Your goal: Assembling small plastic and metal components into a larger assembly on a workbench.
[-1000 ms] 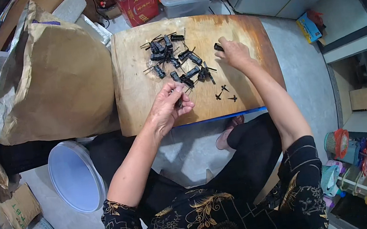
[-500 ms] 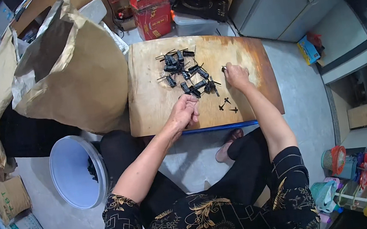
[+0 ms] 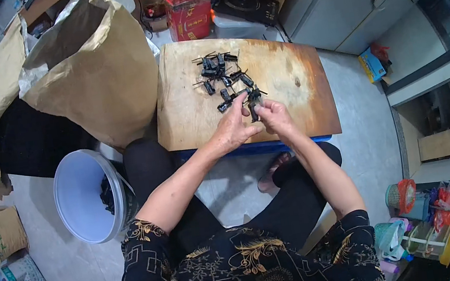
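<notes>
A loose pile of small black plastic parts [image 3: 215, 69] with thin prongs lies on the wooden board. At the near edge of this pile, my right hand [image 3: 276, 116] pinches one black plastic part [image 3: 254, 113] between thumb and fingers. Close by on its left, my left hand [image 3: 230, 130] has its thumb spread from the fingers. Its fingertips reach the nearest parts, and nothing shows in its grasp. Whether those fingertips touch a part, I cannot tell.
The board [image 3: 305, 101] is low, in front of my knees. On the left stand a large open brown paper sack [image 3: 98, 83] and a white bucket [image 3: 82, 199] with black pieces inside. A red box [image 3: 190, 17] and a black flat appliance [image 3: 247, 4] are beyond the board.
My right hand has moved left from the board's right side to the pile's near edge. My left hand has opened and shifted slightly right. The small black bits near the right forearm no longer show.
</notes>
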`<state>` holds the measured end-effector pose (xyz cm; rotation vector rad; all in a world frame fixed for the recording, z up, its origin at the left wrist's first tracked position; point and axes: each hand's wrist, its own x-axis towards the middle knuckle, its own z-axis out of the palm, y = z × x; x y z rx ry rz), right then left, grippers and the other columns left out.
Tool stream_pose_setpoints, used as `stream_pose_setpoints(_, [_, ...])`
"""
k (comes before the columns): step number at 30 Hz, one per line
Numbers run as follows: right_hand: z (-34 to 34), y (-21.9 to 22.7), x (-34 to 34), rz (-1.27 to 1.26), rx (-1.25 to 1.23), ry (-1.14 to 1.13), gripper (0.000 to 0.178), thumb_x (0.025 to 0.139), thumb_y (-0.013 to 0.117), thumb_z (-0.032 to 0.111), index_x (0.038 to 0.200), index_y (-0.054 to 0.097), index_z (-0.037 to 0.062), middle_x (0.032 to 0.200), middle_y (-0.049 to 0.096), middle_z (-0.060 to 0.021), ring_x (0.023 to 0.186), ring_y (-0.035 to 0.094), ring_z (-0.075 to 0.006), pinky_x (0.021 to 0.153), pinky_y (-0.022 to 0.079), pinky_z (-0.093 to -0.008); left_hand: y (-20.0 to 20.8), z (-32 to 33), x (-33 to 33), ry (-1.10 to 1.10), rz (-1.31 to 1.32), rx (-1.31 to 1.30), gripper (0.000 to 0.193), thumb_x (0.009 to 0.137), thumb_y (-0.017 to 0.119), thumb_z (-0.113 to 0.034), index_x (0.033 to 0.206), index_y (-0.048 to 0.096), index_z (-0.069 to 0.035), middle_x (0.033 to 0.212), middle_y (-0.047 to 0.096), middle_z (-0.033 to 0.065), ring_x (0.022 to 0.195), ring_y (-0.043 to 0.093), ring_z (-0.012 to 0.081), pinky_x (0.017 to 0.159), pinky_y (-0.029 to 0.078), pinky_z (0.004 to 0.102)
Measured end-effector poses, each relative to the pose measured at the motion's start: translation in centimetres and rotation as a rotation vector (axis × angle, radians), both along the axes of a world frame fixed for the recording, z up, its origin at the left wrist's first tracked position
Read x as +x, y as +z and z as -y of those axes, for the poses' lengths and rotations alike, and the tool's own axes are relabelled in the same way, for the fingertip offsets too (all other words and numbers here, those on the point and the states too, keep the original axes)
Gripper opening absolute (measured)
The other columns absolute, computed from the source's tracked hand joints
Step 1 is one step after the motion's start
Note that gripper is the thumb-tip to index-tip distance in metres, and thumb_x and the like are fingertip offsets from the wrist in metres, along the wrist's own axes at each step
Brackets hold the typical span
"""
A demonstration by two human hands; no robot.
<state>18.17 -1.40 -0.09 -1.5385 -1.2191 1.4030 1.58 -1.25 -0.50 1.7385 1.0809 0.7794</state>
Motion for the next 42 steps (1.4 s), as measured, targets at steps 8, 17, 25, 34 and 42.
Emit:
stream_pose_setpoints(8, [2.3, 1.5, -1.8, -0.165, -0.007, -0.041, 0.013, 0.088, 0.053, 0.019, 0.082, 0.056, 0.0081, 0.059, 0.046, 0.0082, 0.047, 0.037, -0.0012, 0.041, 0.027, -0.0188, -0.2, 0.7, -0.6, -0.060, 0.084, -0.009, 0.061, 0.071, 0.072, -0.018, 0.122, 0.040, -0.004, 0.081, 0.055, 0.0093, 0.070, 0.054, 0.0181, 0.063, 0.046, 0.0310])
stream_pose_setpoints(17, [2.1, -0.1, -1.2, -0.312, -0.092, 0.006, 0.015, 0.088, 0.055, 0.021, 0.078, 0.054, 0.0106, 0.053, 0.043, 0.0072, 0.039, 0.033, -0.0017, 0.034, 0.022, -0.0194, -0.4, 1.2, -0.4, -0.064, -0.004, 0.136, 0.052, 0.076, 0.066, -0.013, 0.120, 0.039, -0.005, 0.072, 0.056, 0.0115, 0.061, 0.057, 0.0200, 0.054, 0.046, 0.0319])
stream_pose_setpoints(25, [2.1, -0.1, -1.1, -0.448, -0.070, 0.052, 0.022, 0.093, 0.046, 0.029, 0.081, 0.051, 0.0105, 0.053, 0.039, 0.0064, 0.039, 0.030, -0.0030, 0.033, 0.024, -0.0192, -0.7, 0.9, 0.3, 0.021, 0.051, 0.169, 0.043, 0.077, 0.063, -0.010, 0.114, 0.041, -0.004, 0.073, 0.058, 0.0122, 0.059, 0.058, 0.0191, 0.053, 0.047, 0.0320])
stream_pose_setpoints(34, [2.5, 0.3, -1.6, -0.167, 0.141, 0.104, 0.025, 0.095, 0.039, 0.027, 0.083, 0.049, 0.0069, 0.057, 0.039, 0.0038, 0.048, 0.035, -0.0048, 0.042, 0.030, -0.0206, 1.0, 0.2, -0.3, 0.035, 0.422, -0.328, 0.028, 0.083, 0.055, -0.003, 0.107, 0.040, -0.003, 0.069, 0.049, 0.0017, 0.056, 0.052, 0.0079, 0.048, 0.044, 0.0212])
stream_pose_setpoints(42, [2.3, -0.1, -1.5, 0.031, 0.175, 0.196, 0.023, 0.094, 0.041, 0.023, 0.088, 0.050, 0.0033, 0.060, 0.044, -0.0002, 0.054, 0.044, -0.0095, 0.049, 0.037, -0.0265, 0.4, -0.2, -0.8, -0.009, 0.317, -0.309, 0.025, 0.084, 0.054, -0.004, 0.105, 0.040, -0.005, 0.070, 0.047, 0.0025, 0.056, 0.051, 0.0081, 0.048, 0.043, 0.0229])
